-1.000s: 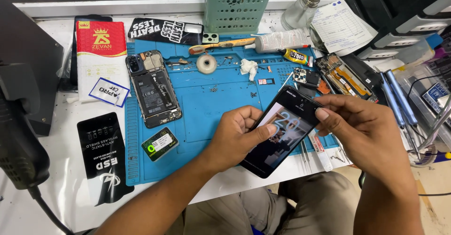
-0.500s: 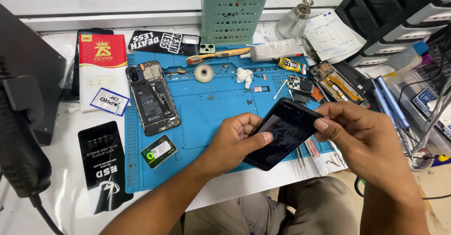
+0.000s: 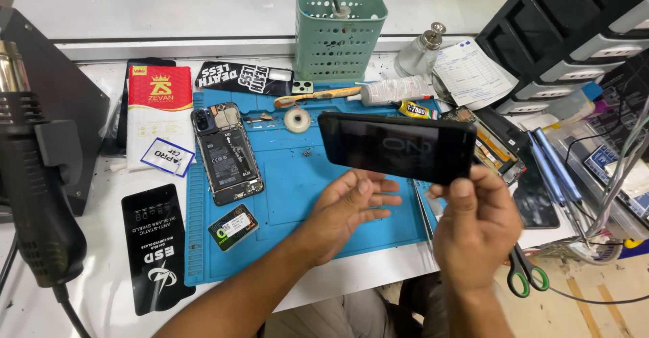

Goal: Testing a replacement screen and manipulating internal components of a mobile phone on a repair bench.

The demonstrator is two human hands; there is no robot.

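Phone screen [image 3: 397,147] above blue mat [image 3: 297,182]

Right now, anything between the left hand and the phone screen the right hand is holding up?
Nothing visible. The left hand is open just below the black phone screen, with only bare blue mat behind the gap; the right hand pinches the screen's lower right edge.

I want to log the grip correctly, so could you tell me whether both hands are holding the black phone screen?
No: only the right hand grips the black phone screen, while the left hand is open, palm up, below it.
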